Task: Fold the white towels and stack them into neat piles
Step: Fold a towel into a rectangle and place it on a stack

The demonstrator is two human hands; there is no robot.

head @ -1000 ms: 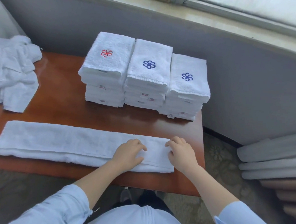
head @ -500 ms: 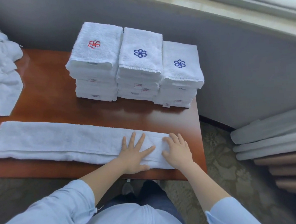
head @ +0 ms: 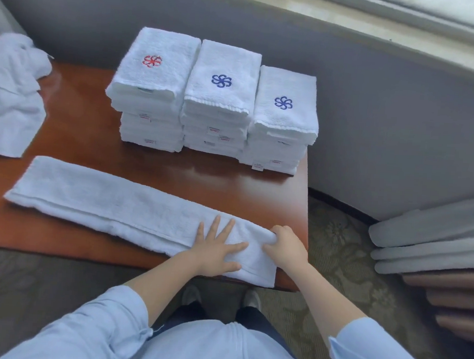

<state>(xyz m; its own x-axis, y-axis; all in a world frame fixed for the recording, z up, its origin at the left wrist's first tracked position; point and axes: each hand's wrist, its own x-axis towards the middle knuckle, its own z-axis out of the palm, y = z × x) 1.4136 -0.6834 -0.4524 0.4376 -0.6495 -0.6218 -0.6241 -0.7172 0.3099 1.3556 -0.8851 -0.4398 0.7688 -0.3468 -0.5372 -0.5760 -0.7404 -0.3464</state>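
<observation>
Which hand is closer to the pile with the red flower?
Left. The left hand presses the long towel, nearer that pile; the right hand grips the towel's end, farther right.

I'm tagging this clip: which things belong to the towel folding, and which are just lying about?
Job: long towel, pressed by left hand and gripped by right hand; three folded piles; crumpled heap; table.
Lying about: grey and brown rolls; window ledge.

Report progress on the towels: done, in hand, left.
Done: three stacks of folded towels at the back of the table. In hand: a towel folded into a long strip lies in front; the left hand presses flat on it, the right hand grips its right end. Left: finish folding the strip, stack it, then the crumpled heap at far left.
</observation>
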